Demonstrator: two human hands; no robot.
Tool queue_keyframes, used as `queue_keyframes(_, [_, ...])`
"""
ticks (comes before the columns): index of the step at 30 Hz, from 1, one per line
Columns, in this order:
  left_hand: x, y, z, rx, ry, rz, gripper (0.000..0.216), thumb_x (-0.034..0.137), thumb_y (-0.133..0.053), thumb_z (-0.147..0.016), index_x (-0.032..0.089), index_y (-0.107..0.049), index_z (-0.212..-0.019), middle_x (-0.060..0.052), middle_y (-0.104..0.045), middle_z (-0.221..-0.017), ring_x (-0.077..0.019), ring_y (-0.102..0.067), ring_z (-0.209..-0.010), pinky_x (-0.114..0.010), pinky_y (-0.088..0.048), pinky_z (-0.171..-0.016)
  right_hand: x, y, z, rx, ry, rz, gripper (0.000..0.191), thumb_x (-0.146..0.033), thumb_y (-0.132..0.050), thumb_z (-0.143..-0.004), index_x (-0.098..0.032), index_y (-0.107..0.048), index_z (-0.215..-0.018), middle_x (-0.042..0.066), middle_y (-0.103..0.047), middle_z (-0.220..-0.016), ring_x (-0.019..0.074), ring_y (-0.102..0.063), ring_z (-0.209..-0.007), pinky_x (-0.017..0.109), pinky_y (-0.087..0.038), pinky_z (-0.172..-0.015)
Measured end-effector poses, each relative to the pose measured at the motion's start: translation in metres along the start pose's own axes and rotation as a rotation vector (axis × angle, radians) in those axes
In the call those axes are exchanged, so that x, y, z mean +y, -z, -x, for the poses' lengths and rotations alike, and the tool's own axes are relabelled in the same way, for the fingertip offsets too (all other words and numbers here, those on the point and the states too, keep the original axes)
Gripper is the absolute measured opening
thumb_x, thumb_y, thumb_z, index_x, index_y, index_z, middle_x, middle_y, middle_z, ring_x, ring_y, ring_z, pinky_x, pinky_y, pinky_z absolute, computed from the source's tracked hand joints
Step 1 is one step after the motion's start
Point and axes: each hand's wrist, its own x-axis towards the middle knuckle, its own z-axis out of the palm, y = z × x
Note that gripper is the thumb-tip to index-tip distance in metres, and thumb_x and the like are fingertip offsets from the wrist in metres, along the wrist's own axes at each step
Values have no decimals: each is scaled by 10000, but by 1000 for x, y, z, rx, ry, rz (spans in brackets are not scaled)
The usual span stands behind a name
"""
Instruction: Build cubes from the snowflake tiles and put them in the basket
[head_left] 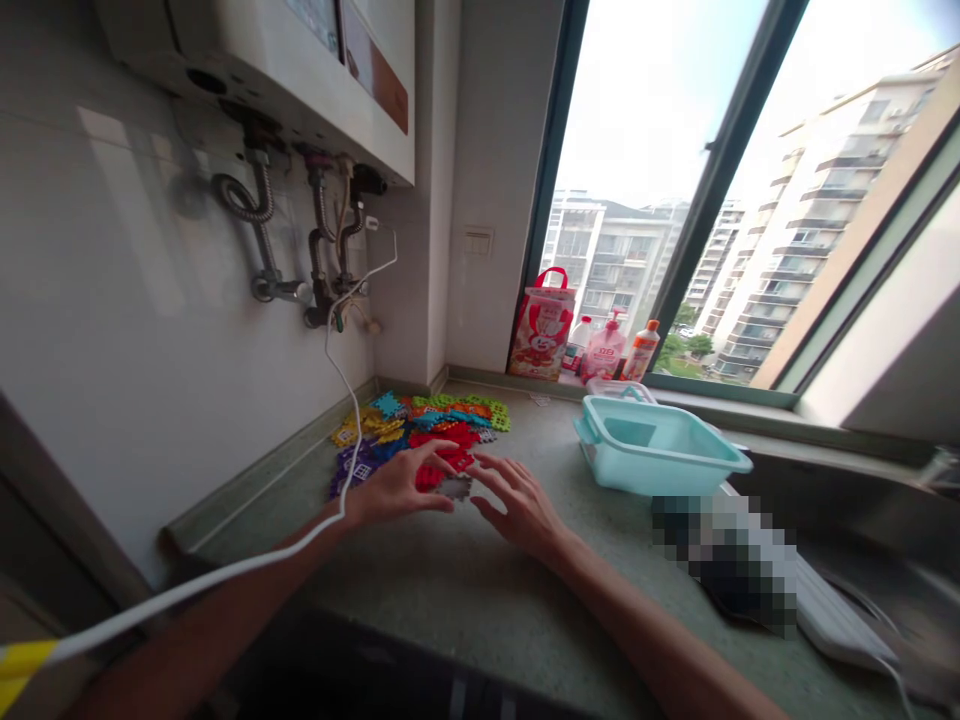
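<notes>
Wall: a pale, glossy wall (112, 300) runs along the left side, with a white heater (285, 70) mounted high on it and metal pipes (262, 230) hanging below.
Cable: a white cable (337, 350) drops from the pipes, crosses the left forearm and leaves the view at the lower left.
Counter: a speckled grey-green counter (450, 590) fills the middle, seen from above.
Tiles: a heap of small tiles (420, 430) in red, blue, yellow, green, orange and purple lies flat on the counter, close to the wall corner.
Left hand: the left hand (394, 488) is open and palm down, fingers spread, with its fingertips on the red tiles at the heap's near edge; it grips nothing.
Grey tile: one grey tile (455, 488) lies flat between the two hands, at the heap's near edge.
Right hand: the right hand (521, 508) is open too, fingers fanned toward the grey tile (I cannot tell whether they touch it).
Lie of things: the heap sits just ahead of both hands and a little to the left, stretching from near left to far right; the left hand is the nearer to it, while the grey tile is about equally close to both.
Tub: a pale teal tub (637, 475) stands to the right of the hands, apart from them.
Blur: a blurred patch (731, 560) hides something just in front of the tub.
Sill: a red bag (541, 328) and some bottles (604, 350) stand at the back.
Window: a large window (652, 150) shows tall buildings.
</notes>
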Motion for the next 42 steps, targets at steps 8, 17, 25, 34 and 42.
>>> queue_keyframes(8, [-48, 54, -95, 150, 194, -439, 341, 480, -617, -945, 239, -788, -1115, -59, -795, -1105, -232, -728, -1023, -291, -515, -919, 32, 1, 11, 166, -308, -77, 201, -304, -516, -1064, -230, -703, -1053, 67, -743, -934, 191, -693, -780, 293, -525, -743])
queue_keyframes(17, [-101, 74, -103, 248, 470, -800, 258, 382, -812, -736, 129, -764, -753, -109, -713, -672, -299, -700, -882, -382, -470, -938, 43, 15, 13, 44, -371, -84, 374, -261, -439, -1062, -277, -638, -1377, 67, -740, -1045, 158, -699, -746, 267, -532, -738])
queue_keyframes(25, [-61, 54, -114, 522, 285, -627, 329, 397, -578, -981, 164, -777, -1101, -137, -781, -1009, -304, -685, -1044, -397, -473, -955, 77, 50, 47, -269, -625, -27, 350, -395, -538, -1023, -209, -720, -1256, 90, -763, -1028, 207, -708, -847, 300, -507, -806])
queue_keyframes(34, [-5, -88, -139, 113, 101, -517, 222, 411, -654, -903, 255, -811, -903, -52, -803, -909, -273, -702, -925, -422, -473, -942, 86, 62, 53, -257, -509, 56, 359, -338, -802, -806, -227, -780, -1146, 63, -744, -964, 219, -693, -845, 313, -539, -816])
queue_keyframes(42, [-38, -78, -134, 235, 6, -828, 297, 377, -555, -957, 187, -753, -1070, -176, -729, -1130, -376, -546, -1183, -564, -321, -1085, 93, 34, 42, -7, -454, -51, 394, -215, -736, -842, -206, -695, -1233, 85, -727, -1143, 218, -683, -1043, 352, -528, -958])
